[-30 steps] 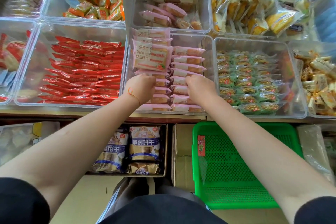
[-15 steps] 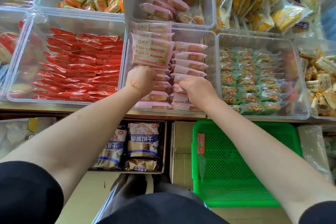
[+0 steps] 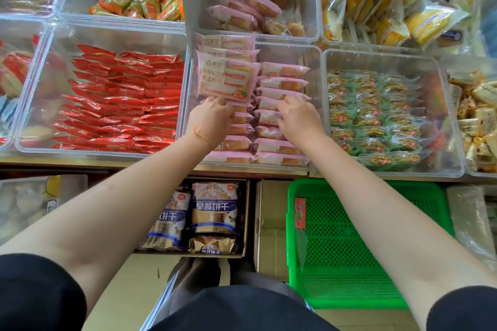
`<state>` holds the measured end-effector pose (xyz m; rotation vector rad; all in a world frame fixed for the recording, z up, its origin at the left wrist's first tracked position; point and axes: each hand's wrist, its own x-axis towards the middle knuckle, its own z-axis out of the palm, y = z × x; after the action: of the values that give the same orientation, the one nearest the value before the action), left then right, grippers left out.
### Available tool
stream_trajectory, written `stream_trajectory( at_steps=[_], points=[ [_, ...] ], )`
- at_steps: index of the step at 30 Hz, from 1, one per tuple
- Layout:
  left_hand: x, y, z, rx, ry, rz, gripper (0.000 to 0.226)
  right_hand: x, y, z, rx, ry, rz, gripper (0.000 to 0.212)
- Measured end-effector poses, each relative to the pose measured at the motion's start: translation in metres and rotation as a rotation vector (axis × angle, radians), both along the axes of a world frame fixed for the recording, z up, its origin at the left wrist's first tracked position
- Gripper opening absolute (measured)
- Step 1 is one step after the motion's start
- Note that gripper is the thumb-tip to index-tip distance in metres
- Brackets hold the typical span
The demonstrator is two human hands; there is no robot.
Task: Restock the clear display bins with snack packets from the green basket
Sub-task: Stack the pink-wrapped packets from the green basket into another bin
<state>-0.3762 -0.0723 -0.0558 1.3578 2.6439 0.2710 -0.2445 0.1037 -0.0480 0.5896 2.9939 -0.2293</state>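
Note:
A clear bin [image 3: 314, 62] in the middle of the shelf holds two rows of pink snack packets [image 3: 282, 83]. My left hand [image 3: 212, 121] is inside it on the left row, fingers curled round the lower edge of upright pink packets [image 3: 223, 78] that lean against the bin's back left. My right hand [image 3: 298, 118] lies over the right row, its fingertips pinching a packet there. The green basket [image 3: 347, 250] stands on the floor below the shelf, under my right forearm, and no packets show inside it.
Neighbouring clear bins hold red packets [image 3: 121, 99] on the left and green packets [image 3: 376, 115] on the right, with orange, pink and yellow ones behind. Below the shelf sit a cardboard box of blue biscuit bags [image 3: 212, 212] and another carton [image 3: 271, 223].
Both hands have moved further back into the pink-packet bin, along the rows. The camera has shifted slightly, so the shelf sits lower in view.

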Motion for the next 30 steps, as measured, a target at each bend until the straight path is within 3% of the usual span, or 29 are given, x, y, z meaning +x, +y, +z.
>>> stream_trajectory(
  at_steps=[6, 12, 19, 30],
  points=[
    [-0.009, 0.01, -0.004, -0.072, 0.037, 0.036, 0.015, 0.002, -0.007, -0.001, -0.019, -0.016, 0.031, 0.012],
    [-0.012, 0.019, -0.001, -0.01, -0.02, 0.101, 0.017, 0.013, -0.006, -0.003, 0.004, 0.007, 0.23, 0.015],
    [-0.006, 0.004, -0.008, -0.068, -0.038, -0.048, 0.012, -0.002, -0.007, -0.002, 0.034, -0.015, 0.037, 0.02],
    [-0.009, 0.024, -0.001, -0.192, -0.025, -0.058, 0.021, 0.004, -0.007, 0.005, 0.057, -0.013, 0.101, 0.023]
  ],
)
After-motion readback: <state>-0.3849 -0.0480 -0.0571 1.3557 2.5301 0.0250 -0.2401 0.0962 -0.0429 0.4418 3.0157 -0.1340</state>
